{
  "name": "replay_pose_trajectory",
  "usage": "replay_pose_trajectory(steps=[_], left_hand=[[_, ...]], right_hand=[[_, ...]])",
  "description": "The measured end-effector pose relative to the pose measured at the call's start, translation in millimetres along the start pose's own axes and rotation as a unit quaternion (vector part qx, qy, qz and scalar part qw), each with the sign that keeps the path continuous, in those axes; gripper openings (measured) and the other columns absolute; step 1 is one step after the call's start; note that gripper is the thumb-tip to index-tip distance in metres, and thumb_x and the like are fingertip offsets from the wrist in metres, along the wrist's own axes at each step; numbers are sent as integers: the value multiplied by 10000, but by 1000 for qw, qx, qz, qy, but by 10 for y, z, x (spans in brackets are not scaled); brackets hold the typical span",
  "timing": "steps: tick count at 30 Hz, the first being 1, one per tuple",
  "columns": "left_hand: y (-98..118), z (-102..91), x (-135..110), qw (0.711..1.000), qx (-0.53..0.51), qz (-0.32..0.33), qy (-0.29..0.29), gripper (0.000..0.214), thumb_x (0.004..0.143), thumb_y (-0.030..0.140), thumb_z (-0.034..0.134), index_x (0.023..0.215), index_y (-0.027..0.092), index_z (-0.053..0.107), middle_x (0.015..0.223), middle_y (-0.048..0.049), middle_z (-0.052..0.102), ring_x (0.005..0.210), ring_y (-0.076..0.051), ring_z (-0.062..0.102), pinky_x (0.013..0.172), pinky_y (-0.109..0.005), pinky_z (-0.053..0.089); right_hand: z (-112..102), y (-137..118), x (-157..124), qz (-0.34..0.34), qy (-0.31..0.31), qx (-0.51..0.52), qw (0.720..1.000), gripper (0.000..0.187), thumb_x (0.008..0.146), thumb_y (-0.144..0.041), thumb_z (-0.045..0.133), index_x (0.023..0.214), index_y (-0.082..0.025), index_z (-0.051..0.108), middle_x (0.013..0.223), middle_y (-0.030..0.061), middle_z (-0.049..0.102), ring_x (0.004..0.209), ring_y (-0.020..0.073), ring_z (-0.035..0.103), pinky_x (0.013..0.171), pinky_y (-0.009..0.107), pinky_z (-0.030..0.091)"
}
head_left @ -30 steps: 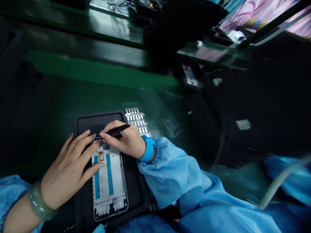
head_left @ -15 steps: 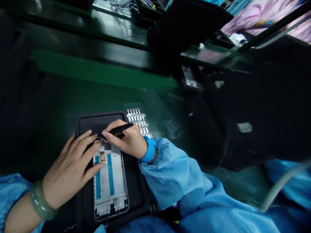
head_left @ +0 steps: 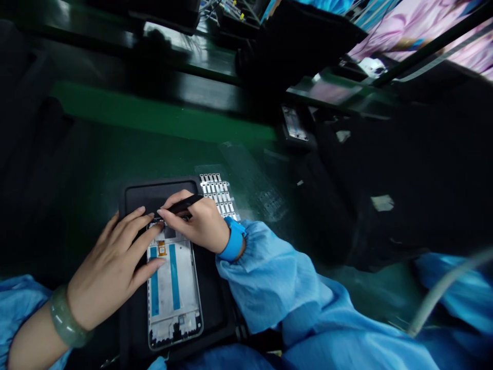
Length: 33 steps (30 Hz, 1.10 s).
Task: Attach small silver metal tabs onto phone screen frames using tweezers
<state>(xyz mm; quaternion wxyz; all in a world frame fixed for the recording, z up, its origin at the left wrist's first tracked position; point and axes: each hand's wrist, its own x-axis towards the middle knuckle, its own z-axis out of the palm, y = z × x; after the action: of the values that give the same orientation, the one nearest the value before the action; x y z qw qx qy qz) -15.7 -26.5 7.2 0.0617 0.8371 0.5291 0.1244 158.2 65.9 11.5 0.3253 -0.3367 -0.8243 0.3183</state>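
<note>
A phone frame (head_left: pixel 185 293) with blue strips and a small orange flex cable (head_left: pixel 162 248) lies inner side up on a black tray (head_left: pixel 215 288). My left hand (head_left: pixel 115 262) rests over its left edge, fingers spread, fingertips touching its top end. In my right hand (head_left: pixel 198 221) a black pen-like tool (head_left: pixel 185 204) is pinched, slanting down toward the frame's top edge. Its tip is hidden by my fingers. Just beyond that hand lies a sheet of small metal parts (head_left: pixel 217 192), in rows on clear film.
Clear plastic film (head_left: pixel 250 169) lies on the green table (head_left: pixel 154 146). Another phone frame (head_left: pixel 295 123) sits in a black holder further back. Dark foam-like material (head_left: pixel 416 180) fills the right side. A person in pink sleeves (head_left: pixel 408 31) is at the far right.
My right hand with the black tool has shifted slightly left along the frame's top edge. My left hand stays in place on the frame.
</note>
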Motion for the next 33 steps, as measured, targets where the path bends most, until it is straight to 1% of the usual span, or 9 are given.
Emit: replay_pose_trajectory(steps=[6, 11, 14, 18, 20, 24, 27, 30, 33], left_hand=[[1, -23, 16, 1000, 15, 0, -8, 463, 835, 430, 486, 1226, 182, 473, 1279, -116, 490, 1245, -289, 394, 1019, -514, 344], [-1, -23, 21, 1000, -1, -6, -3, 433, 836, 395, 494, 1227, 209, 477, 1238, -94, 523, 1242, -281, 402, 1012, -511, 356], [1, -19, 21, 1000, -5, -10, -5, 437, 836, 400, 496, 1233, 220, 473, 1236, -87, 527, 1239, -283, 405, 1007, -520, 358], [9, -23, 23, 1000, 3, -8, -5, 448, 847, 401, 480, 1257, 223, 447, 1253, -87, 517, 1245, -277, 397, 1007, -514, 357], [13, -26, 23, 1000, 8, -8, -9, 455, 850, 401, 476, 1268, 225, 433, 1259, -83, 511, 1250, -270, 389, 1012, -505, 354], [9, -21, 21, 1000, 9, -10, -16, 457, 851, 402, 476, 1272, 231, 429, 1260, -76, 505, 1257, -266, 378, 1019, -504, 343], [5, -14, 18, 1000, 8, -10, -15, 463, 850, 403, 480, 1274, 227, 422, 1262, -79, 502, 1259, -265, 373, 1019, -504, 343], [7, -11, 16, 1000, 13, -8, -14, 461, 855, 408, 473, 1274, 226, 418, 1268, -81, 496, 1263, -262, 366, 1024, -498, 339], [12, -8, 14, 1000, 21, -9, -15, 458, 860, 418, 462, 1275, 232, 419, 1271, -80, 493, 1270, -256, 359, 1030, -493, 332]], right_hand=[[77, -6, -13, -33, 22, -46, 998, 178, 856, -300, 517, 947, -152, 555, 844, 39, 652, 765, 115, 635, 687, 215, 516], [-7, 28, -42, 8, 56, -15, 998, 131, 844, -276, 518, 877, -154, 551, 782, 24, 641, 668, 98, 620, 623, 204, 510], [-37, 33, -41, 5, 47, 4, 999, 125, 838, -276, 530, 876, -158, 549, 796, 24, 645, 665, 93, 620, 619, 196, 511], [-42, 37, -33, -70, 28, -26, 997, 99, 850, -244, 517, 870, -157, 559, 805, 38, 647, 748, 112, 630, 690, 212, 511], [-50, 43, -27, -94, 29, -25, 995, 94, 851, -233, 519, 862, -150, 562, 787, 40, 645, 744, 113, 629, 685, 211, 510], [-68, 51, -15, -65, 42, 17, 997, 107, 834, -239, 551, 859, -136, 570, 777, 34, 641, 624, 86, 612, 588, 179, 506], [-60, 54, -7, -42, 19, 26, 999, 108, 832, -242, 549, 867, -142, 572, 809, 37, 645, 632, 85, 615, 590, 178, 516], [-44, 59, -1, -66, 2, -2, 998, 101, 835, -230, 538, 871, -143, 575, 820, 44, 652, 692, 101, 626, 627, 191, 519], [-46, 64, 5, -87, 16, -19, 996, 111, 840, -235, 533, 876, -140, 579, 798, 39, 655, 680, 99, 624, 632, 194, 515]])
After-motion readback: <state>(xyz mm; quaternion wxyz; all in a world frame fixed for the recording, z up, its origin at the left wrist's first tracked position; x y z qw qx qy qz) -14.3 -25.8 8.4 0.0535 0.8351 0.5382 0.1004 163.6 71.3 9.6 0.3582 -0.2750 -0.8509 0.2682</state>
